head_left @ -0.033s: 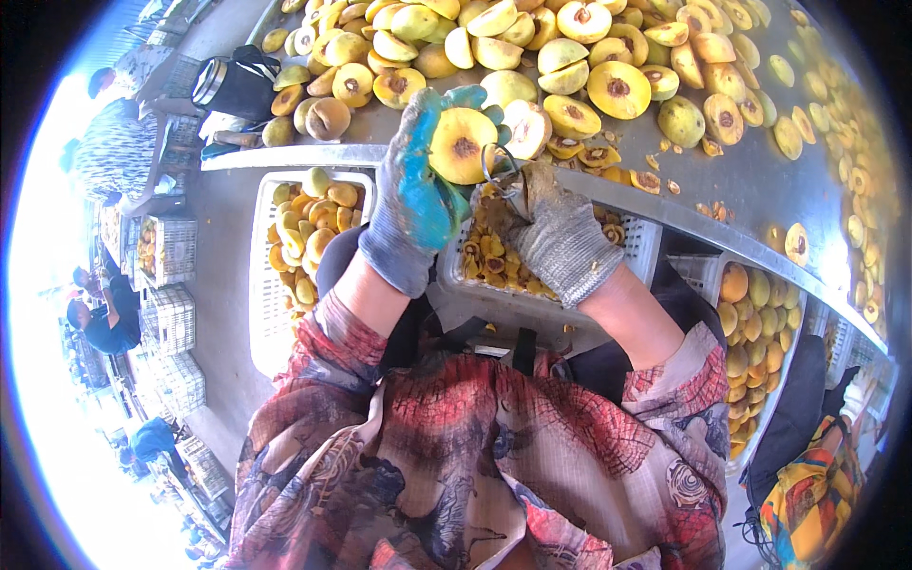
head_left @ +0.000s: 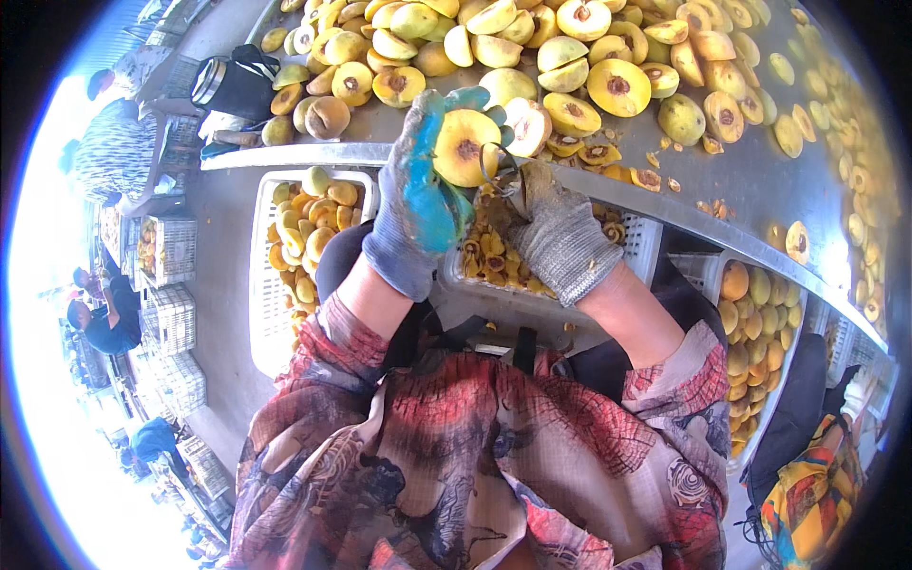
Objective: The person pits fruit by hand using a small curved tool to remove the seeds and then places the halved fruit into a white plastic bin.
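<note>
Halved yellow peaches [head_left: 617, 87] cover a steel table [head_left: 741, 190]; white crates [head_left: 271, 313] of fruit stand below, while other workers [head_left: 104, 313] sit among stacked crates [head_left: 171, 318].

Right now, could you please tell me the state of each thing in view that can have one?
Left hand: gloved, gripping a peach half.
Peach half: cut face up, pit still in.
Right hand: gloved, closed on a looped metal tool.
Looped metal tool: at the peach half's edge.
White crate: part full of peach halves.
Metal table: covered with halved peaches.

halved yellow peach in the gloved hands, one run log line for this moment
left hand: holds halved yellow peach | right hand: small metal loop tool at pit | below: white plastic crate
</note>
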Demonstrator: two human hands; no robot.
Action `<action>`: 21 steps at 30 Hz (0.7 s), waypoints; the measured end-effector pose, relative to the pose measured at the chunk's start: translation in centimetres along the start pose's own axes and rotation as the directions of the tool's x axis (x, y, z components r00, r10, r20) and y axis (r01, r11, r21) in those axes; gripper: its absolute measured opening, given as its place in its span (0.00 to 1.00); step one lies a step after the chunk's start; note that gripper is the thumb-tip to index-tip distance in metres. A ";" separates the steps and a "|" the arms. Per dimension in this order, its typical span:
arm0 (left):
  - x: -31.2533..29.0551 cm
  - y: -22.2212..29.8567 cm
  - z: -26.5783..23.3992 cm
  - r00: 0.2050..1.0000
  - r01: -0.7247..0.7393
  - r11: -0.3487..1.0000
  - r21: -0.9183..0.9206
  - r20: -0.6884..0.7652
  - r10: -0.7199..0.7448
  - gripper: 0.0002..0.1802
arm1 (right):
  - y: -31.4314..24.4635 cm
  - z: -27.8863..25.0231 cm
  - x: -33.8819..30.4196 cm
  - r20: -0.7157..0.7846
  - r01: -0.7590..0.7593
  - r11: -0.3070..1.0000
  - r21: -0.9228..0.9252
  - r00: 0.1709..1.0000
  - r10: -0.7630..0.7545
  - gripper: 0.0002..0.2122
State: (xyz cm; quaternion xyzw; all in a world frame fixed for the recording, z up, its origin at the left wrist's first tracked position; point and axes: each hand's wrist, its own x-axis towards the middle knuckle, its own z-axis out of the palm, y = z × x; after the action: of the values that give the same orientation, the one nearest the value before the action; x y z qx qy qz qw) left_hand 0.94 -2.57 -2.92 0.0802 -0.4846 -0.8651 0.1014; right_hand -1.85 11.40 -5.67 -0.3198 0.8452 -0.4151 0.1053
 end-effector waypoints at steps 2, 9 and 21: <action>-0.7 -0.2 0.5 0.991 -0.134 0.943 0.304 0.057 0.122 0.23 | 0.1 0.2 0.0 0.022 -0.010 0.992 -0.128 1.000 0.013 0.15; -1.1 -1.6 -0.9 0.919 -0.362 0.422 0.831 0.242 0.311 0.23 | -0.5 0.3 -0.3 0.161 -0.118 0.980 -0.158 0.976 0.144 0.18; -2.3 -0.9 1.3 0.963 -0.268 0.883 0.386 0.116 0.241 0.19 | -0.4 1.1 -1.5 0.065 0.200 0.978 0.055 0.977 -0.203 0.14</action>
State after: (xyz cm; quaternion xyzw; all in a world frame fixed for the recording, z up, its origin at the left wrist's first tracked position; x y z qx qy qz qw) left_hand 2.80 -0.43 -2.88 0.0068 -0.6597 -0.7296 0.1799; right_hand -0.06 11.49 -6.17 -0.4155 0.7939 -0.4325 0.0999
